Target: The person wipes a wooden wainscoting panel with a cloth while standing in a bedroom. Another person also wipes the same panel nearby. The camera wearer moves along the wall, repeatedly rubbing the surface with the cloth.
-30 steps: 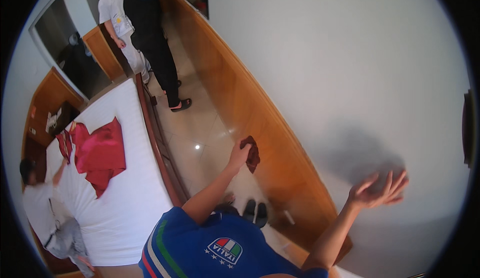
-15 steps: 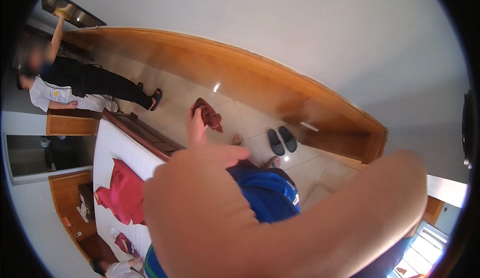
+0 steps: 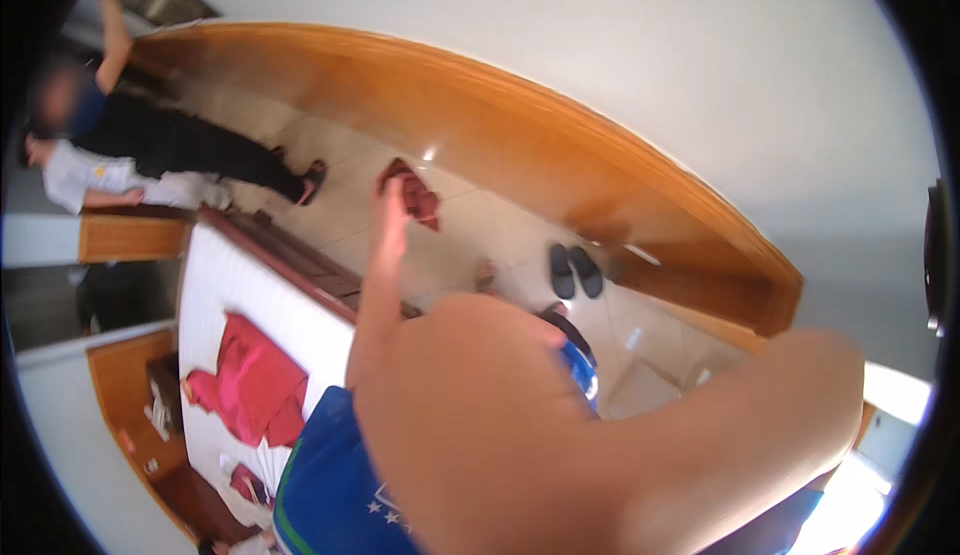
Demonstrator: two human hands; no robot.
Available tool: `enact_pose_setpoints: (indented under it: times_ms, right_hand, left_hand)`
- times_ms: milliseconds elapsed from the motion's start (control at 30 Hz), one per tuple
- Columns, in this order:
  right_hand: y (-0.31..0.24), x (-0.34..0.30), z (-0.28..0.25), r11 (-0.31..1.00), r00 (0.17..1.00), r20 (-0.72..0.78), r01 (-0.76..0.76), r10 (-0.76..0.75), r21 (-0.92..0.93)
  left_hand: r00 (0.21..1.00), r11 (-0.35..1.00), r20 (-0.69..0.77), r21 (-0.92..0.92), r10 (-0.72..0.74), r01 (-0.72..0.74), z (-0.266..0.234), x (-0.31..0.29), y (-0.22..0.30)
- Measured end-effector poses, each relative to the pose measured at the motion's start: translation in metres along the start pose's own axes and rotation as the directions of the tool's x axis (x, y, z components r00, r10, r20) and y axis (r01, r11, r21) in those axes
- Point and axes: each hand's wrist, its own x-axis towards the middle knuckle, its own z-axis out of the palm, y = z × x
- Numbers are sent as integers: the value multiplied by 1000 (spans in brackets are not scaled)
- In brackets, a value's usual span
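Observation:
My left hand is stretched out over the tiled floor, its fingers closed on a bunched dark red cloth. The cloth hangs a little past the fingers, toward the wooden panel. My right arm crosses the foreground from the right, bent at the elbow. My right hand is very near the camera, large and blurred; its fingers are mostly hidden, so whether it holds anything cannot be seen. Below my left forearm shows my blue shirt.
A bed with a white sheet and dark wooden frame is at the left, a red garment on it. Dark slippers lie on the floor beside a long wooden panel. Two people stand far left, one in black trousers, an arm raised to the wall.
My left hand with the cloth has shifted slightly up in the view. My right hand has moved right, uncovering more of my left forearm and shirt. The view has tilted a little.

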Motion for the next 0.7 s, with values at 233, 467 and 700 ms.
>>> enact_pose_setpoints:
  times_ms: [233,467,700]
  right_hand:
    - [-2,-6,2,999,1000,-6,-9,9,-32]
    - [-2,-13,5,996,999,-49,-21,17,-85]
    - [-7,-23,-8,973,961,-239,-177,138,-149]
  left_hand:
    - [930,999,-367,-25,30,-42,25,-6,-27]
    - [934,999,-357,-35,14,-28,20,-10,-46]
    - [959,994,-283,-95,26,-55,38,-2,-47]
